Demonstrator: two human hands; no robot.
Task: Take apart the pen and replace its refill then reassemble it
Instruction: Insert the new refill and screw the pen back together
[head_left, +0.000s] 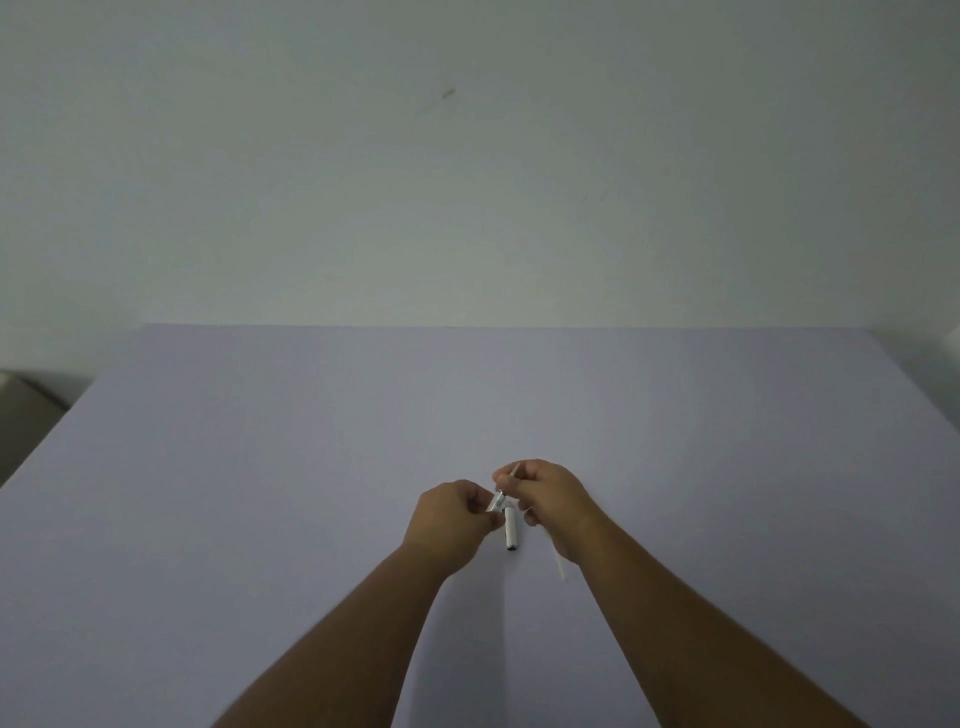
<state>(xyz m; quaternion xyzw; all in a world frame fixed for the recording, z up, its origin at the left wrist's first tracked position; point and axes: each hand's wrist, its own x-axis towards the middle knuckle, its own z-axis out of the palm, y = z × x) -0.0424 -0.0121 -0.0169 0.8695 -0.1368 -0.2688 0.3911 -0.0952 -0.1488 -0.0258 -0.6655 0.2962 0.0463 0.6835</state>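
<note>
Both my hands meet over the middle of the pale lilac table (260, 467). My left hand (451, 519) pinches a small clear tip piece of the pen (497, 502). My right hand (551, 501) grips a thin refill (514, 470) whose end sticks out above its fingers; the refill runs down toward the tip piece. A white pen cap (510, 527) with a dark end lies on the table between the hands. A white pen barrel (560, 566) lies partly hidden under my right wrist.
A plain pale wall (467, 156) rises behind the table's far edge. A dark floor corner (26, 415) shows past the table's left edge.
</note>
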